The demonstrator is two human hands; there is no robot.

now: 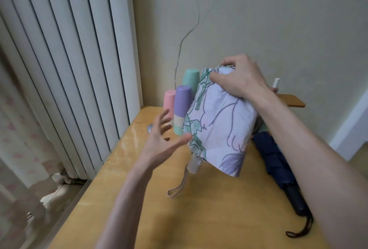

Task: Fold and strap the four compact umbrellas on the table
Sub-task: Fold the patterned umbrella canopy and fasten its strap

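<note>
Fabric atop the floral umbrella (219, 121) sits clutched in the right hand (237, 77), its handle (194, 164) slanting down toward the spread, empty left hand (161, 139).

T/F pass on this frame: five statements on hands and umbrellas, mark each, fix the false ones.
1. The right hand grips the floral umbrella at its top end. True.
2. The left hand holds the handle. False: it is open with fingers spread beside the canopy, and the handle hangs free.
3. The navy umbrella lies on the table. True.
4. The navy umbrella is left of the floral one. False: it lies to its right.
5. The floral umbrella lies flat on the table. False: it is held up above it, tilted.
</note>
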